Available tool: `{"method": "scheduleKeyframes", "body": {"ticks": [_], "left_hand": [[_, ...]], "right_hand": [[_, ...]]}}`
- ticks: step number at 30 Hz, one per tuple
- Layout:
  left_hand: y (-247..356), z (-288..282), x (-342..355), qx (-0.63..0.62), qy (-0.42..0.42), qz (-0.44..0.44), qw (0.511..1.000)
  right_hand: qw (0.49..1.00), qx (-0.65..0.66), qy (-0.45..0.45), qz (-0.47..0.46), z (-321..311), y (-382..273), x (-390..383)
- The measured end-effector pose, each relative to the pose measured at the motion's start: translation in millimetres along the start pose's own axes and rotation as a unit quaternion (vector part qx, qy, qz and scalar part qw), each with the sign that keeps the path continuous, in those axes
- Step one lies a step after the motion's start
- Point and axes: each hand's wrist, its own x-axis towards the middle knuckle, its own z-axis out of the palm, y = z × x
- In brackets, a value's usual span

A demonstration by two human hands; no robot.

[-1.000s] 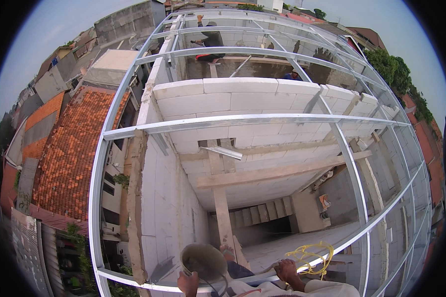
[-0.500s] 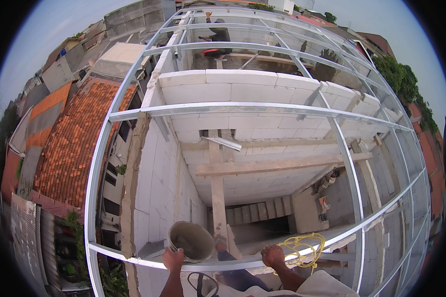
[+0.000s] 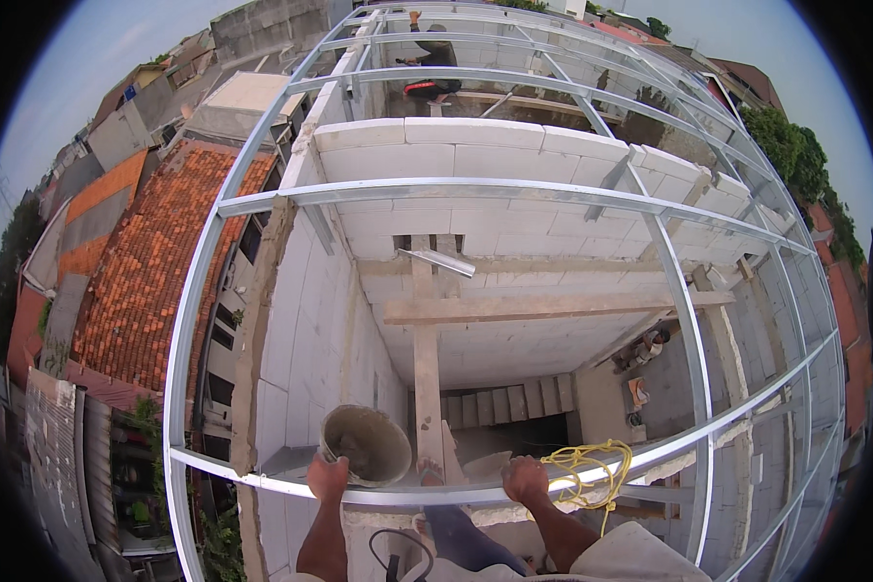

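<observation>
My left hand [image 3: 328, 477] grips the rim of a cement-stained bucket [image 3: 369, 441] just beyond the silver metal beam [image 3: 398, 497]. My right hand [image 3: 526, 479] is closed on what looks like a trowel, its grey blade [image 3: 490, 468] showing left of the fingers, over the same beam. Right beside that hand a loose yellow rope [image 3: 592, 470] drapes across the beam. Below, my bare foot [image 3: 432, 477] is on a narrow plank [image 3: 427, 378], partly hidden by the beam.
Metal roof framing [image 3: 543, 191] spans white block walls [image 3: 475, 145]. A cross plank [image 3: 514, 308] lies above a deep stairwell [image 3: 504, 403]. A crouching co-worker [image 3: 432, 58] is among the far framing; another person [image 3: 655, 344] is lower right. A tiled roof [image 3: 155, 272] lies outside, left.
My hands and the bucket have moved forward, away from me, and the bucket a little left. The person at lower right has come into sight, while the one in blue at the back no longer shows.
</observation>
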Motion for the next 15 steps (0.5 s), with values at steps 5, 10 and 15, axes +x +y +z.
{"method": "scheduleKeyframes", "body": {"ticks": [5,10,15], "left_hand": [[-2.6,0.3,1.5,0.016,-0.003,-0.009,1.000],[-5.1,2.0,3.2,0.009,0.002,0.004,1.000],[-1.3,-3.2,-2.4,0.002,-0.009,0.004,1.000]], "right_hand": [[1.000,0.022,0.016,0.005,3.1,0.5,0.5],[0.999,0.044,-0.004,0.011,1.0,-1.9,3.4],[0.999,0.035,0.004,0.014,5.2,1.6,0.2]]}}
